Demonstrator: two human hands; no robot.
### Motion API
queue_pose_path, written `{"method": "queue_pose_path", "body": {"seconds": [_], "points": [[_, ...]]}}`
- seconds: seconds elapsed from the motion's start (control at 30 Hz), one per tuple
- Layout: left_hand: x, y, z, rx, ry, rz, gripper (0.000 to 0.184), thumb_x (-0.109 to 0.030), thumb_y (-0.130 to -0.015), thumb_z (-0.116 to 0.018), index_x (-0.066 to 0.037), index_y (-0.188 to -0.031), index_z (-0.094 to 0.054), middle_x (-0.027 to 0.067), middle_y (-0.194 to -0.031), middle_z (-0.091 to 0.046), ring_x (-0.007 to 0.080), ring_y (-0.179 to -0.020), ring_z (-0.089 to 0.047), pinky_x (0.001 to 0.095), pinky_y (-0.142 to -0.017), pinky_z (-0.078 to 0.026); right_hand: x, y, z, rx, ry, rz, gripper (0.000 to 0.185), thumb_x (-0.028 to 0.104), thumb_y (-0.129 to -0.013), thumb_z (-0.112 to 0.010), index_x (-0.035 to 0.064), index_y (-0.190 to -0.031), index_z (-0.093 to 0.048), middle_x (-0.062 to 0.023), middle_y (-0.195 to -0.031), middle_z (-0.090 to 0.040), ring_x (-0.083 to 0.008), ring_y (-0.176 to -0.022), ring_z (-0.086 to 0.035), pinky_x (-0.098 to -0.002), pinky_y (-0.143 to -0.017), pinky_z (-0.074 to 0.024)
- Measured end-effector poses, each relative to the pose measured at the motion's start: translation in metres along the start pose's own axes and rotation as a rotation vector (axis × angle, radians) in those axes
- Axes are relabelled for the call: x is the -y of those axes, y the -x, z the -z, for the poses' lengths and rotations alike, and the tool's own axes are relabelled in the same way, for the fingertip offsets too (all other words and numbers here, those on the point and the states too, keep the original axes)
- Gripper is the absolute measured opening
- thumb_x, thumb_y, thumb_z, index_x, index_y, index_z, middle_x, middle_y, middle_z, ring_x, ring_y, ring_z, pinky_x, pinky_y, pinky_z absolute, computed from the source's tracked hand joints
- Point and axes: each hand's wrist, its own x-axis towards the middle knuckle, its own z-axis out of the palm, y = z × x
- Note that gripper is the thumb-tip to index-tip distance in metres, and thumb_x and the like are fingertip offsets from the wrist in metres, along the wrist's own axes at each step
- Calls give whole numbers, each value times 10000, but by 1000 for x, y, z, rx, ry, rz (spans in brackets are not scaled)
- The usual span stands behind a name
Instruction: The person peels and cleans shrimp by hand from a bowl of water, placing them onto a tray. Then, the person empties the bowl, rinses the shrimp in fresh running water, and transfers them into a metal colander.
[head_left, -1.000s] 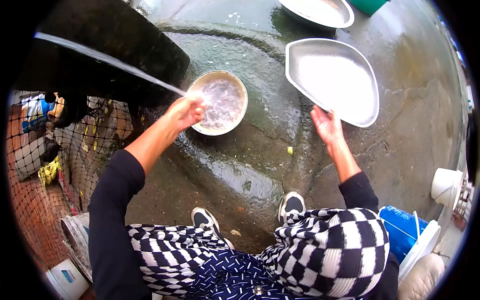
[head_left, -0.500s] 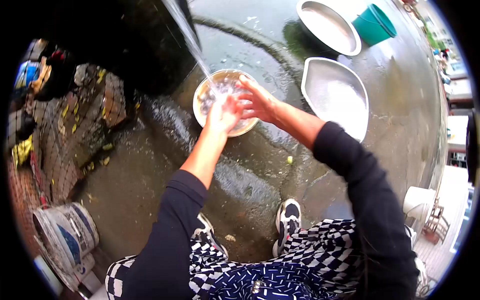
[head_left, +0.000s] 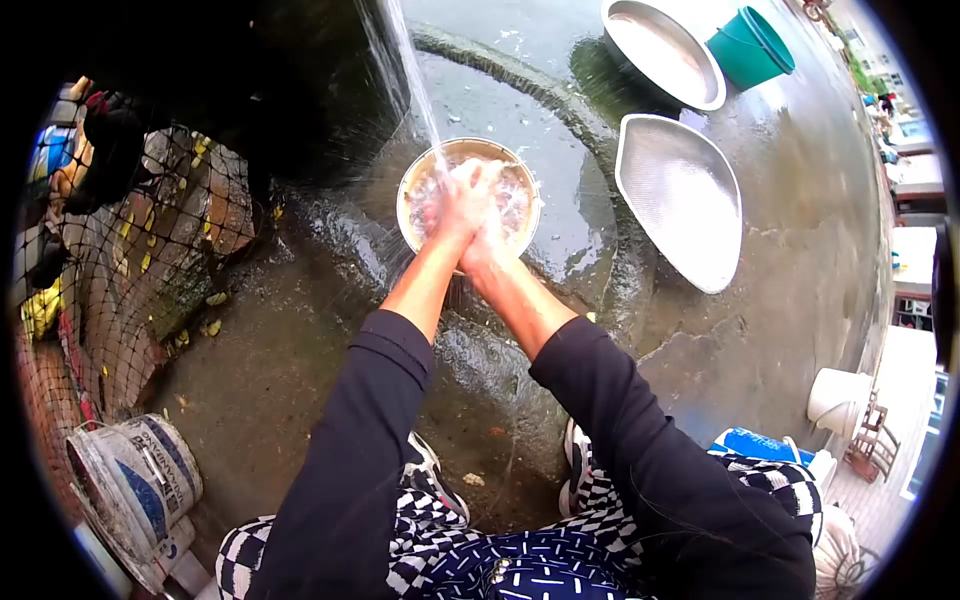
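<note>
A stream of water (head_left: pixel 414 85) falls from the top onto my two hands over a round basin (head_left: pixel 527 238) of splashing water. My left hand (head_left: pixel 460 205) lies across my right hand (head_left: pixel 488 235), and the two touch. Glare and spray blur the fingers of both, so whether they are spread or closed is unclear. No object shows in either hand. Right of the basin, a scoop-shaped metal strainer (head_left: pixel 680 195) rests on the wet ground.
A large metal basin (head_left: pixel 662 50) and a green bucket (head_left: pixel 748 48) stand at the upper right. Black netting (head_left: pixel 140 210) and a dirty white bucket (head_left: pixel 140 485) are on the left. A white bucket (head_left: pixel 838 400) and a blue container (head_left: pixel 760 445) are at the lower right.
My right hand has moved left from beside the strainer to the basin. My hands, apart a second ago, now overlap under the water. The view has turned, bringing the green bucket fully into sight.
</note>
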Motion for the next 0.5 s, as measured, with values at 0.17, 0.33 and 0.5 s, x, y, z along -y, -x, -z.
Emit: {"method": "queue_pose_path", "body": {"seconds": [0.17, 0.33, 0.5], "points": [[27, -23, 30, 170, -994, -360, 262, -289, -869, -445, -111, -1028, -551, 130, -1055, -581, 323, -925, -569, 410, -802, -446, -6, -21, 18, -72, 105, 59, 406, 429, -888, -440, 44, -978, -532, -143, -920, -595, -304, -828, -577, -440, -731, -494], [12, -2, 40, 385, -1117, -578, 283, -264, -892, -379, -87, -961, -589, 216, -918, -602, 345, -895, -592, 454, -781, -457, 31, -3, -5, -125, 254, -60, 281, 296, -871, -483, 34, -965, -530, -139, -909, -595, -256, -825, -599, -420, -757, -510], [-82, 15, 116, 874, -1371, -507, 311, -160, -800, -538, -93, -1101, -585, 155, -1101, -570, 301, -1030, -549, 386, -884, -442, 48, 17, -23, 51, 939, -237, 173, 108, -856, -491, 1, -976, -554, -130, -953, -586, -214, -813, -641, -318, -611, -569]]}}
